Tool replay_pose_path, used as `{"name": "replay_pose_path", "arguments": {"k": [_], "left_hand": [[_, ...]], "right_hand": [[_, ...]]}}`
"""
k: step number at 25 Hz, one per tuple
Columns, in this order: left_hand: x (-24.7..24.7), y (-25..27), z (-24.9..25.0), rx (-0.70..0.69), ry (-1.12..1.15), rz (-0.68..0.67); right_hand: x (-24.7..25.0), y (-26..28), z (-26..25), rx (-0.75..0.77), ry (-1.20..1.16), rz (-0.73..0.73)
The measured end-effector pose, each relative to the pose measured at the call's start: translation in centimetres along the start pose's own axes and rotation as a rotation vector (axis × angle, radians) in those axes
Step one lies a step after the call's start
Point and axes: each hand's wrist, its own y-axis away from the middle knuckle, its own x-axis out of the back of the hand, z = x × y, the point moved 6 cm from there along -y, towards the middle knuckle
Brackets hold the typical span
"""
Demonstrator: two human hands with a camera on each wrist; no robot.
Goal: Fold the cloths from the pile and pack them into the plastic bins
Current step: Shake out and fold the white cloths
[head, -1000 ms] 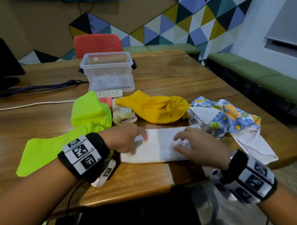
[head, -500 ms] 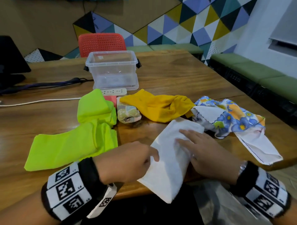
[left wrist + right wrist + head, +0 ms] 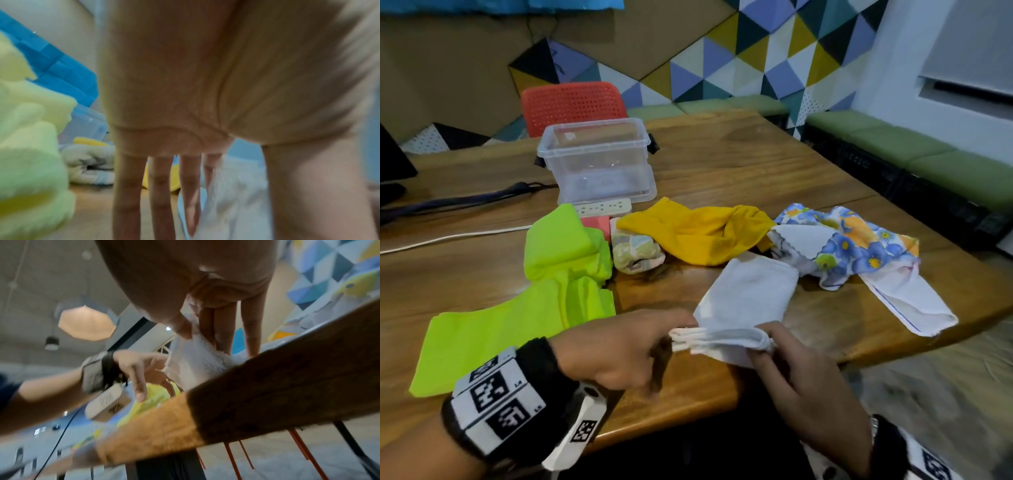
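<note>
A folded white cloth (image 3: 750, 294) lies slantwise near the front edge of the wooden table (image 3: 756, 164). Its near end is lifted off the wood. My left hand (image 3: 675, 338) pinches that end's left corner between thumb and fingers. My right hand (image 3: 763, 346) pinches its right corner; the right wrist view shows thumb and fingers closed on the white cloth (image 3: 197, 360). Behind lie the pile's neon green cloth (image 3: 565, 246), a small rolled patterned cloth (image 3: 637, 250), a yellow cloth (image 3: 698, 233) and a floral cloth (image 3: 852, 246). The clear plastic bin (image 3: 599, 161) stands further back with no cloth in it.
A white power strip (image 3: 602, 208) lies just in front of the bin, with cables (image 3: 448, 202) running off left. A red chair (image 3: 571, 102) stands behind the table and green benches (image 3: 928, 161) line the right wall. The table's front edge is right under my hands.
The white cloth has been turned from lying crosswise to pointing away from me. Both hands have moved from pressing on it to pinching and lifting its near end.
</note>
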Motion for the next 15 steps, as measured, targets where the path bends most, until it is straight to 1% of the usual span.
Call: {"name": "replay_pose_path", "arguments": {"k": [1, 2, 4, 5, 7, 8, 10, 12, 14, 15], "left_hand": [[0.2, -0.2, -0.1, -0.022, 0.035, 0.063], [0.6, -0.7, -0.2, -0.053, 0.052, 0.156], [2.0, -1.6, 0.1, -0.125, 0.130, 0.343], [2.6, -2.1, 0.3, -0.140, 0.214, 0.389], [3.4, -3.4, 0.6, -0.106, 0.331, 0.400], [3.6, -4.2, 0.8, -0.071, 0.313, 0.386], [3.5, -5.6, 1.1, 0.018, 0.152, 0.350], [3.2, -6.6, 1.2, 0.084, -0.040, 0.332], [3.4, -7.0, 1.4, 0.107, -0.129, 0.375], [3.7, -6.9, 1.6, 0.087, -0.129, 0.407]], "right_hand": [[0.2, -0.5, 0.1, -0.051, -0.056, 0.008], [0.3, -0.9, 0.3, -0.098, -0.089, 0.008], [0.9, -1.6, 0.7, -0.148, -0.099, 0.037], [1.3, -1.9, 1.0, -0.172, -0.098, 0.051], [2.2, -2.5, 2.1, -0.235, -0.126, 0.056], [2.5, -2.9, 2.4, -0.240, -0.116, 0.044], [3.2, -3.6, 3.2, -0.229, 0.007, 0.024], [3.2, -4.2, 4.1, -0.242, 0.184, -0.003], [2.9, -4.4, 4.6, -0.234, 0.329, -0.030], [2.8, -4.4, 4.5, -0.209, 0.361, -0.021]]}}
